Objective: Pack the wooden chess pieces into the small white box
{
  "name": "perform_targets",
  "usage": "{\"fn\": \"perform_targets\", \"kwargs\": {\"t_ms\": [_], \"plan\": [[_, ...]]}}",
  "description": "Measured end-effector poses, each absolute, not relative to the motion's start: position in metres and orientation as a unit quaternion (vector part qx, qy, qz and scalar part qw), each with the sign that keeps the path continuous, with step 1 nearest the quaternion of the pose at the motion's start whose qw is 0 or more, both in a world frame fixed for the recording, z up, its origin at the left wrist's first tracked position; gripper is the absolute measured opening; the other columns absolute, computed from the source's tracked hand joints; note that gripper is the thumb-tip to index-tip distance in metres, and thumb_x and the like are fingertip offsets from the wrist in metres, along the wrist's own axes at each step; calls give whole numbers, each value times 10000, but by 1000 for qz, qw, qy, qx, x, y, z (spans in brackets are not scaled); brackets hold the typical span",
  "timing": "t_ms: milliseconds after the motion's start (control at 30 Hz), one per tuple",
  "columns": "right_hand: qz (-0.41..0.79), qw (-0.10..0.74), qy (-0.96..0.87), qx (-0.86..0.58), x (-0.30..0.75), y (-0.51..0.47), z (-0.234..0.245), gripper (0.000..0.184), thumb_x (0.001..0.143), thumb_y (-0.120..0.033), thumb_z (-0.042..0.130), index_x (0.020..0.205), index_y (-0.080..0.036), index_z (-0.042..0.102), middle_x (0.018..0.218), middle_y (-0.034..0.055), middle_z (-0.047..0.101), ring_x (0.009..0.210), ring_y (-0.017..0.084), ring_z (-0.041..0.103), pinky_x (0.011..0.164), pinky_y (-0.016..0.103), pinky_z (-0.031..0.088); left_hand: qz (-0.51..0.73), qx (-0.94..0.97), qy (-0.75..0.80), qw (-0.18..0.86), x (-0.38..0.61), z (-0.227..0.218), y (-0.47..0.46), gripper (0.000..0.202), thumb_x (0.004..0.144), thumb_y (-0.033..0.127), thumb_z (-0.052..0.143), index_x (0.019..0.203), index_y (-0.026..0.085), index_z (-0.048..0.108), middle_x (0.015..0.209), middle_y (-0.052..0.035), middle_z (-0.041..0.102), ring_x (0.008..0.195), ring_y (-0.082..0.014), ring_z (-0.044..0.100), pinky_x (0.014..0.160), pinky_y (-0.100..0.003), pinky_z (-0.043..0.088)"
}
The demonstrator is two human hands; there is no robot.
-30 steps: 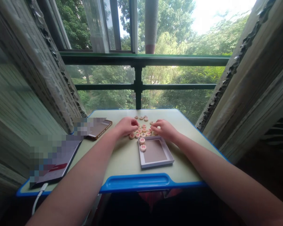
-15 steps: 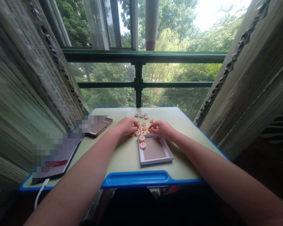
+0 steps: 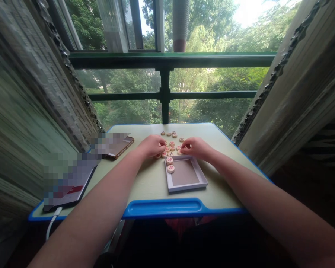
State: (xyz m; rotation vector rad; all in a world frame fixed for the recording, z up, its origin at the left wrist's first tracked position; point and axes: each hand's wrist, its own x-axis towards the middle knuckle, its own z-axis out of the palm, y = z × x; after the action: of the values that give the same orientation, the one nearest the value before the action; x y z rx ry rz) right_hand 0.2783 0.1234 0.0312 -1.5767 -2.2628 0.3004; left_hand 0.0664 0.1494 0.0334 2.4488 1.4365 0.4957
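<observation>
Round wooden xiangqi pieces [image 3: 172,148] with red and dark characters lie in a loose cluster on the pale tabletop. My left hand [image 3: 153,146] is at the cluster's left side, thumb and fingers drawn together; what they hold, if anything, is hidden. On the right side, my right hand [image 3: 195,148] has its thumb and fingertips closed at a xiangqi piece [image 3: 179,152]. A shallow white box tray [image 3: 187,188] stands just nearer than the cluster. Inside it, along the left wall, lie two red-marked pieces, one 帥 [image 3: 169,160] and one 相 [image 3: 171,169].
Several more pieces [image 3: 169,134] lie farther back. On the left are an open brown-edged box part [image 3: 120,149] and a partly blurred tablet [image 3: 72,193] with a white cable [image 3: 51,223]. The table has a blue rim [image 3: 164,208]. Behind stands a green railing [image 3: 170,59].
The view has tilted and shifted slightly. My right hand has moved a little to the right, away from the middle of the cluster. My left hand stays by the left-hand pieces.
</observation>
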Motion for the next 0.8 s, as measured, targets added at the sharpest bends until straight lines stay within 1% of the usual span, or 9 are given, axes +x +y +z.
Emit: {"fn": "perform_targets", "kwargs": {"t_ms": [67, 133, 200, 267, 367, 433, 533, 633, 800], "plan": [[101, 200, -798, -560, 279, 125, 30, 151, 705, -269, 590, 753, -181, 702, 652, -10, 591, 567, 91, 464, 539, 205, 327, 188, 839, 496, 123, 65, 35, 149, 267, 686, 287, 523, 852, 166, 694, 982, -61, 628, 859, -185, 575, 806, -253, 436], [96, 209, -799, -556, 280, 125, 30, 154, 708, -244, 574, 761, -182, 705, 647, -9, 589, 573, 92, 466, 544, 204, 328, 203, 835, 499, 113, 64, 37, 149, 266, 675, 279, 522, 856, 163, 678, 999, -64, 598, 866, -186, 564, 806, -268, 437], [100, 203, -800, -556, 281, 125, 31, 167, 712, -265, 571, 765, -185, 707, 655, -6, 595, 580, 96, 471, 538, 206, 324, 196, 837, 497, 119, 63, 39, 148, 228, 654, 275, 529, 804, 159, 656, 964, -60, 580, 843, -184, 554, 776, -272, 444], [111, 183, -795, -568, 282, 123, 34, 193, 707, -322, 586, 773, -189, 711, 669, -3, 603, 573, 98, 472, 522, 211, 318, 172, 844, 488, 141, 63, 39, 147, 206, 630, 289, 549, 766, 156, 628, 930, -56, 567, 799, -178, 544, 716, -263, 449], [119, 154, -781, -593, 282, 123, 36, 238, 692, -384, 608, 783, -194, 718, 692, 4, 622, 567, 101, 475, 512, 217, 314, 131, 855, 470, 176, 64, 39, 145, 231, 596, 317, 580, 763, 159, 606, 959, -54, 548, 750, -165, 531, 634, -243, 441], [110, 154, -773, -605, 283, 124, 36, 232, 701, -372, 602, 791, -194, 721, 701, 10, 633, 569, 102, 482, 518, 216, 318, 119, 856, 467, 189, 64, 39, 145, 245, 586, 324, 583, 772, 166, 611, 995, -53, 536, 753, -163, 533, 622, -239, 440], [95, 164, -770, -609, 285, 126, 35, 226, 721, -351, 582, 810, -194, 718, 706, 14, 638, 573, 104, 490, 520, 215, 322, 125, 852, 470, 191, 63, 39, 146, 272, 578, 323, 584, 802, 177, 632, 1025, -54, 526, 784, -173, 545, 653, -246, 451], [112, 160, -769, -609, 285, 125, 36, 234, 730, -349, 566, 820, -192, 714, 711, 14, 636, 572, 105, 493, 516, 211, 330, 133, 856, 463, 189, 63, 38, 148, 254, 581, 292, 567, 796, 185, 648, 1038, -51, 529, 815, -182, 553, 705, -256, 456], [140, 139, -767, -610, 285, 121, 43, 230, 695, -245, 571, 871, -197, 711, 724, 9, 625, 589, 105, 505, 536, 199, 353, 118, 858, 454, 207, 62, 39, 147, 244, 599, 266, 538, 797, 189, 659, 1062, -50, 525, 855, -190, 555, 766, -265, 456]]}}
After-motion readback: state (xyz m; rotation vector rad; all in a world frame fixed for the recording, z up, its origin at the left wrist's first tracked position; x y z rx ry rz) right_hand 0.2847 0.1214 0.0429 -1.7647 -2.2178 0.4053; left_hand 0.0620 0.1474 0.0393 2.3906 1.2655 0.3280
